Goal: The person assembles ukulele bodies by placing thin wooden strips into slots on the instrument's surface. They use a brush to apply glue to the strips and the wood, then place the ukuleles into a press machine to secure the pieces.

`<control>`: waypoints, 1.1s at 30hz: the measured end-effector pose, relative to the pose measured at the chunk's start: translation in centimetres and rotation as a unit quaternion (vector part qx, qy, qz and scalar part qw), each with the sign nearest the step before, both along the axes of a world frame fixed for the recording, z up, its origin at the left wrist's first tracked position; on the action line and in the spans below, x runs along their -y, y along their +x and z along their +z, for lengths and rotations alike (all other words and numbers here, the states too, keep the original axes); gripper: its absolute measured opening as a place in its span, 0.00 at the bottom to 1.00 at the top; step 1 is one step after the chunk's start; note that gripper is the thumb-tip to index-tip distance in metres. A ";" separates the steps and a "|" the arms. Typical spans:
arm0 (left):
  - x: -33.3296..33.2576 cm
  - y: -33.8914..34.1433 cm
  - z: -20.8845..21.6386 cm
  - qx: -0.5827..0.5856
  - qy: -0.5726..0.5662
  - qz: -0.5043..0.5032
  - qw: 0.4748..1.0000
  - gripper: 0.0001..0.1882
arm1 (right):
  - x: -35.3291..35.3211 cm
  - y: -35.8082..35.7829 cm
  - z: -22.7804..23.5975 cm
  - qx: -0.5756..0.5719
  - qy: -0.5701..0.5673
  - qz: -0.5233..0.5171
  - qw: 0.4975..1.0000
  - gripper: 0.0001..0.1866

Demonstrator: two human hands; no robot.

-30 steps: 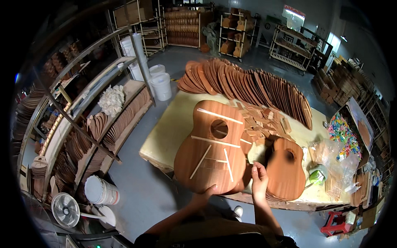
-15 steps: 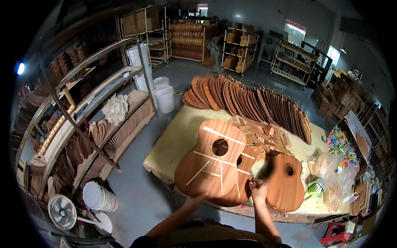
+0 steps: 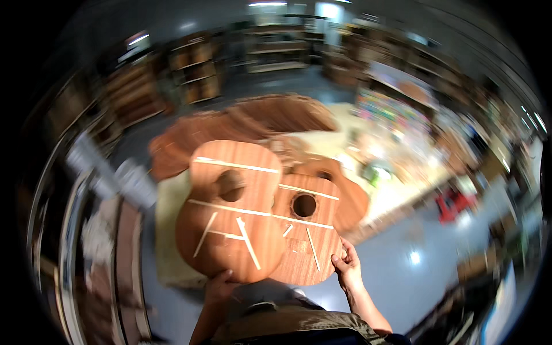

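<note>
My left hand point(image 3: 219, 287) is closed on the lower edge of a large guitar soundboard point(image 3: 253, 187), reddish-brown with a round sound hole and pale brace strips. Beside it on the right, partly overlapped by it, is a second braced soundboard point(image 3: 296, 259), smaller-looking, with a dark ring round its hole. Its lower right edge is gripped by my right hand point(image 3: 348, 269), thumb on top and fingers underneath. Both boards are raised toward me, in front of the pale worktable point(image 3: 172, 247). Behind the second board lies another guitar-shaped board point(image 3: 352, 201), on the table.
A long leaning row of guitar-shaped boards point(image 3: 230, 123) spans the table's far side, with small wood pieces point(image 3: 284, 149) before it. Plastic bags and colourful small items point(image 3: 385, 109) lie to the right. Shelving stands at left, white buckets point(image 3: 137, 181) beside it, a red stool point(image 3: 457, 201) at right.
My view has swung to the right and is blurred. The second soundboard has come off the table in my right hand and sits more to the right of the first, less covered.
</note>
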State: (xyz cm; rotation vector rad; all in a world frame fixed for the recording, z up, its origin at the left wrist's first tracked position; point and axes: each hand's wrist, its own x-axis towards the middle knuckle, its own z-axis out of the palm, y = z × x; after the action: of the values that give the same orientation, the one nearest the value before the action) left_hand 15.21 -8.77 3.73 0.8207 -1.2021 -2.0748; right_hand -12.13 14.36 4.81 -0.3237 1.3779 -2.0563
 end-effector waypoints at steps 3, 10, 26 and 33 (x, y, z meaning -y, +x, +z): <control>0.9 -4.2 5.0 -0.151 -0.006 -0.118 0.981 0.39 | -5.0 3.7 0.6 0.018 -0.012 -0.169 0.985 0.31; 12.6 -11.4 8.5 -0.039 0.026 -0.479 0.877 0.37 | -1.8 23.9 4.7 0.041 -0.015 -0.593 0.804 0.31; 19.3 -40.8 8.5 0.022 0.132 -0.961 0.243 0.22 | 40.5 37.7 10.7 -0.028 0.114 -0.988 0.097 0.28; 15.9 -43.0 7.8 0.005 0.118 -0.969 0.217 0.25 | 49.0 32.2 7.3 0.039 0.119 -0.992 0.000 0.26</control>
State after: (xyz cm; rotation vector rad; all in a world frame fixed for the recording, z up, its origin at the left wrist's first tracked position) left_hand -27.80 -24.67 11.49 -2.3314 -2.1458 -3.5802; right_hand 20.05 -34.64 12.14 -1.2887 -0.4447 0.5648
